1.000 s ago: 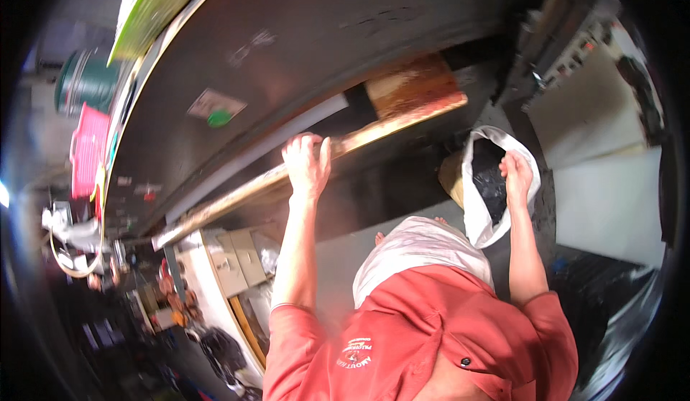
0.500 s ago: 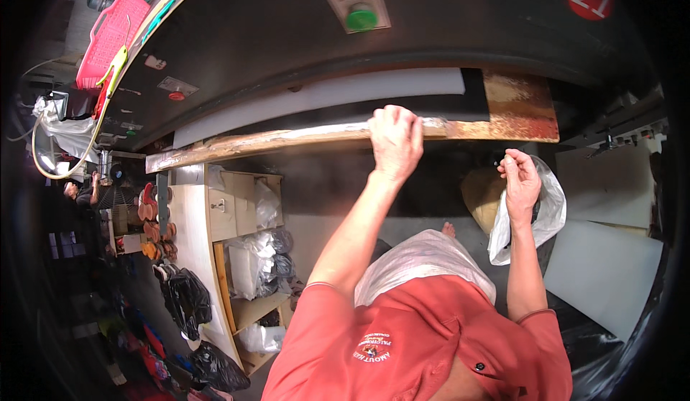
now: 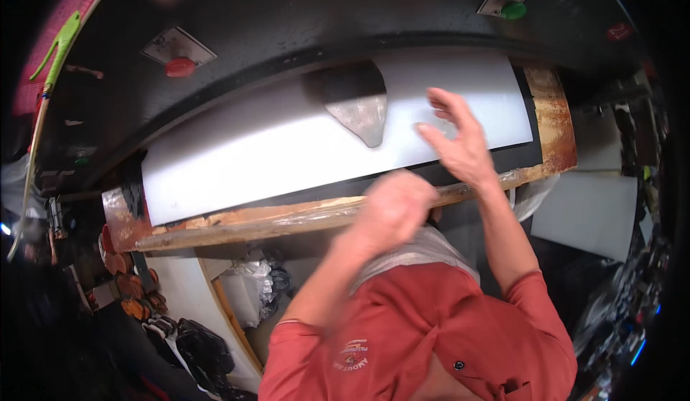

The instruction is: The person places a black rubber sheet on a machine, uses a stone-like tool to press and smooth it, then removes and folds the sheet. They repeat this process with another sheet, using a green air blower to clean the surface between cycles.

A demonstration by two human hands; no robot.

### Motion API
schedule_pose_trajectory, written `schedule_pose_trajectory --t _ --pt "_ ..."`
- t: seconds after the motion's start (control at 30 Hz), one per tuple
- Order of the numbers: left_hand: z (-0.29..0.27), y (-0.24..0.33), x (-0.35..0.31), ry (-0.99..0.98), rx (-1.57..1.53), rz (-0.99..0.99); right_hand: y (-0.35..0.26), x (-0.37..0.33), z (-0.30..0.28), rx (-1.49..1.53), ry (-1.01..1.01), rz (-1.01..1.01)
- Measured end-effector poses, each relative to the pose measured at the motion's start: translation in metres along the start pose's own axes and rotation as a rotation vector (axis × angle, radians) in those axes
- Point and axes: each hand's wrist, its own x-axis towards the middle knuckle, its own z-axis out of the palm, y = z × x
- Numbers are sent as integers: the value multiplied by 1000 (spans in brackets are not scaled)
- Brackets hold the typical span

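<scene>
My left hand point(image 3: 397, 207) is a blurred, closed fist over the front rail point(image 3: 309, 218) of a wooden frame. Whether it touches the rail, and what its fingers hold, I cannot make out. My right hand point(image 3: 460, 142) hovers above a white sheet point(image 3: 237, 164) set in the frame, its thumb and fingers apart with nothing visible between them. To the left of that hand, a dark grey, tongue-shaped piece point(image 3: 366, 113) lies on the sheet. Its tip points toward me and its far part is in shadow.
Above the sheet runs a black machine front point(image 3: 287, 13) with a red button point(image 3: 180, 67) and a green button point(image 3: 514, 10). A pale cabinet point(image 3: 187, 293) and black bags point(image 3: 205, 347) stand below left. White panels point(image 3: 586, 210) lean at right.
The wooden frame has come out toward me, so much more of the white sheet and the grey piece show. My right hand has moved from the white bag to above the sheet and opened.
</scene>
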Motion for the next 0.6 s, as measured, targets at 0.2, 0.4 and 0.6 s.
schedule_pose_trajectory --t 0.2,0.4,0.6 --pt "-120 -51 -37 -46 847 -439 -26 -3 115 -528 -94 -106" --pt "-115 -56 -46 -151 882 -506 -31 8 119 -493 -87 -107" --pt "-116 -52 -36 -179 892 -561 -27 17 66 -310 -179 -49"
